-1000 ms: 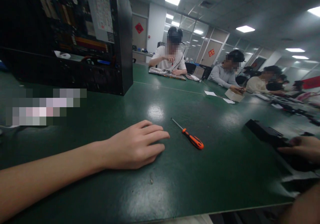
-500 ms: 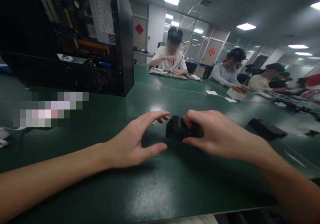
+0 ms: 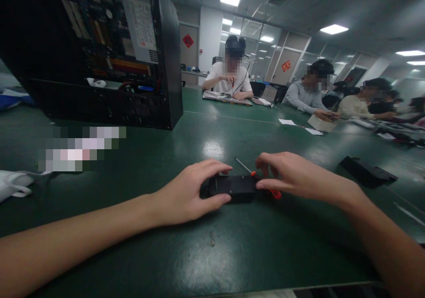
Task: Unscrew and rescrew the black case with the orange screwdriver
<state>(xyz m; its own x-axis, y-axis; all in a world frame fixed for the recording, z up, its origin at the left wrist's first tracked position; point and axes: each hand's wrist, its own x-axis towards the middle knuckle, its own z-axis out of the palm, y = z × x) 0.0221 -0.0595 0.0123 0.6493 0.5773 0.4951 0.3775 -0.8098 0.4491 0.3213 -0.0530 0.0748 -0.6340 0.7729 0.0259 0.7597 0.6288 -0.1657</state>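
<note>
A small black box (image 3: 237, 186) lies on the green tabletop (image 3: 199, 253) between my hands. My left hand (image 3: 192, 191) grips its left end, thumb on the near side and fingers over the far side. At the box's right end is my right hand (image 3: 285, 176), its fingers curved and parted, the thumb by the box's corner. Just behind the box lies a screwdriver with a thin metal shaft (image 3: 244, 165). Something red (image 3: 275, 193) shows below my right hand; the hand partly hides it.
An open computer case (image 3: 171, 67) stands at the back left. A white object with a cord (image 3: 15, 185) is at the left edge. Another black part (image 3: 367, 172) lies on the right. Several people sit farther back, near white papers (image 3: 287, 122).
The black box, earlier held in my right hand, is now down on the table with my left hand around its left end. My right hand has loosened from it. The screwdriver has come into view.
</note>
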